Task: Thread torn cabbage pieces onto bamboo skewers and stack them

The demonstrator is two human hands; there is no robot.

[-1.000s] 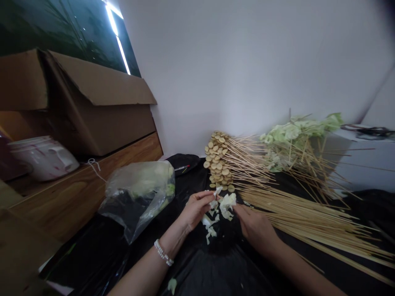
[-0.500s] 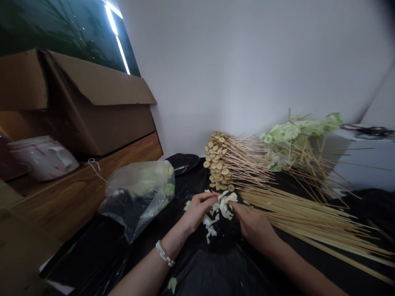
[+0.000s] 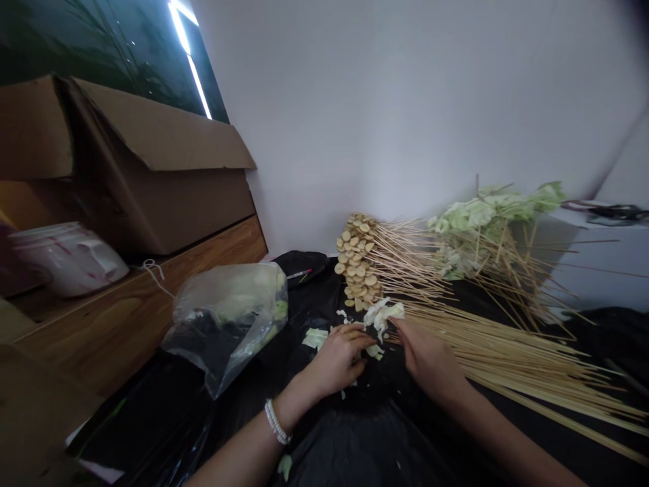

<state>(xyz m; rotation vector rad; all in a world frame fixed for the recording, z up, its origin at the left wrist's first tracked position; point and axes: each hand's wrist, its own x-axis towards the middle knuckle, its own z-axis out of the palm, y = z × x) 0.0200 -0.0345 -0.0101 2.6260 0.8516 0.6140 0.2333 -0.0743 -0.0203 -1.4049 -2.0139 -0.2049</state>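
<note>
My right hand (image 3: 428,358) is closed, pinching a skewer of cabbage leaf (image 3: 381,316) whose pale, crumpled pieces bunch up beyond the fingertips. The stick itself is mostly hidden by the hand. Lower and to the left, my left hand (image 3: 341,360), with a beaded bracelet (image 3: 276,423) at the wrist, curls over loose cabbage. Its thumb and fingers close around a small leaf piece (image 3: 375,352), partly covered. Another flat leaf piece (image 3: 315,338) lies beside the knuckles on the black plastic sheet (image 3: 365,439).
Skewers with round pale slices (image 3: 357,260) are stacked against the wall. Bare bamboo sticks (image 3: 517,365) spread rightward, with finished-looking cabbage skewers (image 3: 487,216) piled behind. A clear bag of cabbage (image 3: 228,304) sits left, near a cardboard box (image 3: 182,203) and a white plastic jug (image 3: 68,260).
My left hand has come away from the skewered cabbage and moved down over the loose pieces. My right hand has shifted slightly right and up with the skewer.
</note>
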